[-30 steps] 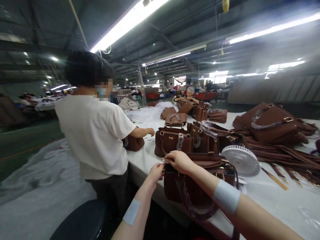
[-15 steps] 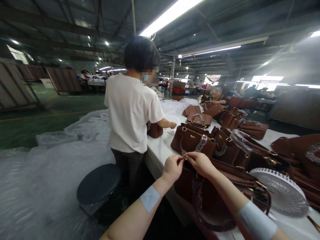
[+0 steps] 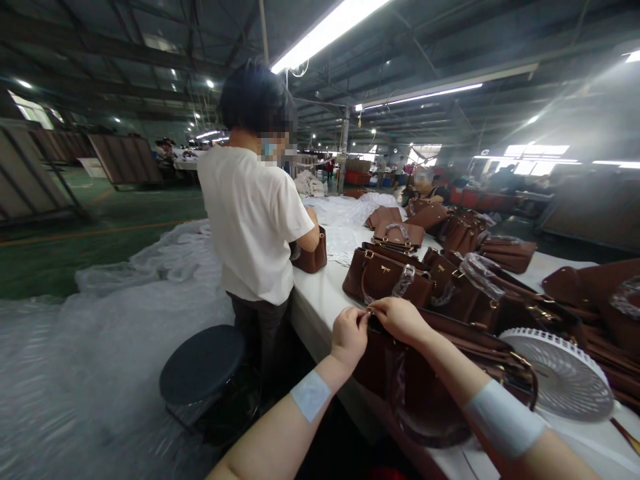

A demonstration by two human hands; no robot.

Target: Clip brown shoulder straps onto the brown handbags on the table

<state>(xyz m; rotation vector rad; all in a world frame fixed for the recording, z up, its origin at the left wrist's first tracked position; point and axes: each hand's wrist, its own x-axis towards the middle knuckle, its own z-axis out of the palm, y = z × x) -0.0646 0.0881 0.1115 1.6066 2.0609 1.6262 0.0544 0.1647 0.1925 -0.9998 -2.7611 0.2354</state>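
Note:
A brown handbag point(image 3: 425, 380) lies on the table's near edge, its handle wrapped in clear plastic and hanging toward me. At its left top corner my left hand point(image 3: 351, 333) is closed in a pinch. My right hand point(image 3: 400, 321) pinches at the same spot, its fingertips meeting those of the left. A tiny gold-coloured piece shows between the fingertips; its kind is too small to make out. Just behind stands another brown handbag point(image 3: 387, 277) with a gold dragonfly emblem.
More brown handbags point(image 3: 480, 293) crowd the white table point(image 3: 320, 300). A white fan point(image 3: 560, 373) lies at the right. A co-worker in a white shirt point(image 3: 253, 220) stands ahead, at a brown bag point(image 3: 315, 253). A dark round stool point(image 3: 203, 367) and heaped clear plastic point(image 3: 110, 353) fill the left.
The co-worker has shifted left and drawn the outstretched arm back to the brown bag. My hands keep their pinch at the handbag's corner, hardly moved.

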